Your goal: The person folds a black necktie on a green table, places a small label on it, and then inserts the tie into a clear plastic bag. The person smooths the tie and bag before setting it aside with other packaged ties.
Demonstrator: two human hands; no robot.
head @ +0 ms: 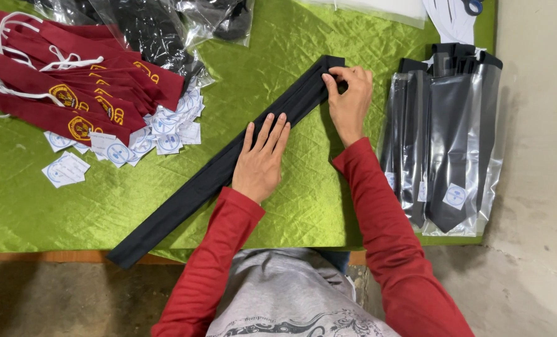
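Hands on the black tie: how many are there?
2. The left hand lies flat on the black tie's middle; the right hand pinches its far end.

A table (53, 256) stands under a shiny, creased green cloth (35, 200) that covers nearly its whole top; only a thin strip of brown wooden edge shows along the near side. The cloth catches soft, even light and gleams in its folds, with no hard shadows. Below the near edge lies a rough, mottled brown-grey floor (60, 299), dull and stained. To the right of the table the ground is paler, a grey-beige concrete (534, 187) with faint cracks and scuffs, running up the right side of the view. The cloth ends just short of the table's right edge, touching that pale surface in the picture.
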